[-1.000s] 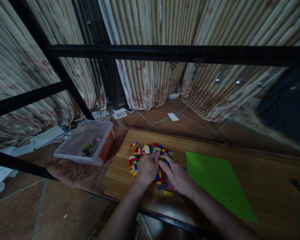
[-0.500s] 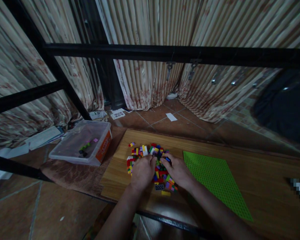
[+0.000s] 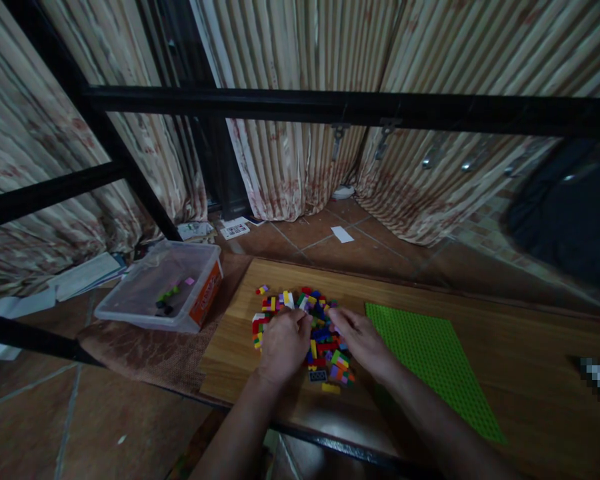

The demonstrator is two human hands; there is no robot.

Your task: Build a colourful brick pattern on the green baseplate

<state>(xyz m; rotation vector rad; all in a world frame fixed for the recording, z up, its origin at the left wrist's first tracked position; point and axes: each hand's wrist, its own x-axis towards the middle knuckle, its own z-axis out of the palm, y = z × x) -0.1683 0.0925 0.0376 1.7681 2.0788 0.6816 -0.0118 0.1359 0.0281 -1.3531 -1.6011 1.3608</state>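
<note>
A heap of small toy building bricks (image 3: 323,333) in many colours lies on the wooden tabletop (image 3: 340,420). Over its left part is my left hand (image 3: 286,341), fingers curled together and pointing down into the bricks. At the right side of the heap, my right hand (image 3: 363,339) has its thumb and fingers drawn together. Whatever either hand grips is hidden or too small to name. A dark grey brick (image 3: 317,376) and a yellow brick (image 3: 331,388) lie at the near edge. The green studded baseplate (image 3: 430,360) is flat on the table, right of my right hand.
Left of the table, a clear plastic bin (image 3: 147,320) with an orange label holds a few pieces. Black metal bars (image 3: 300,103) cross in front of patterned curtains (image 3: 300,167). Papers (image 3: 87,277) lie on the tiled floor.
My right hand has shifted slightly, and the blue brick seen at its fingertips no longer shows there. My left hand stays over the heap with little movement.
</note>
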